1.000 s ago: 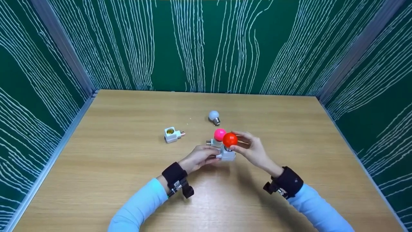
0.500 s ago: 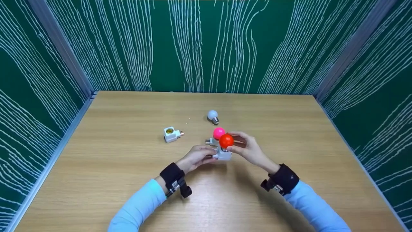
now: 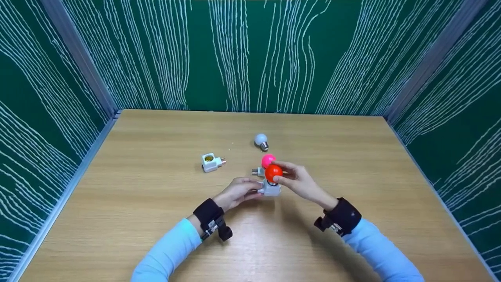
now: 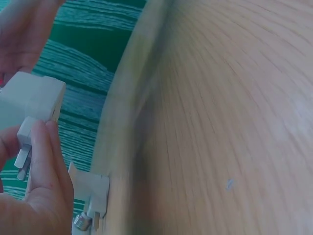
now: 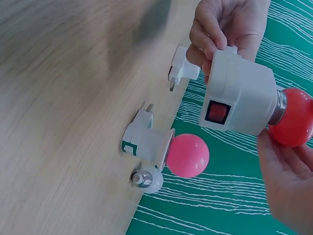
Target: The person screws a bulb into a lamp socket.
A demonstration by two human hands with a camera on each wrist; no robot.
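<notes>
My left hand (image 3: 242, 191) grips the prongs end of a white plug-in bulb socket (image 5: 249, 95), which has a red rocker switch on one side. A red light bulb (image 3: 273, 173) sits upright in the socket's mouth, with part of its metal base still visible in the right wrist view. My right hand (image 3: 299, 181) pinches the red bulb between thumb and fingers. Just behind, a pink bulb (image 5: 188, 155) stands in a second white socket (image 5: 146, 142) on the table. How deep the red bulb's thread goes is hidden.
A loose white bulb (image 3: 260, 139) lies farther back on the wooden table (image 3: 156, 137). To the left is a third white socket (image 3: 210, 164) with an open mouth and no bulb. Green walls with white streaks (image 3: 219, 58) surround the table.
Both hands have shifted slightly left with the socket and red bulb. My right fingers have moved round the bulb's top and now cover more of it. The other things lie as before.
</notes>
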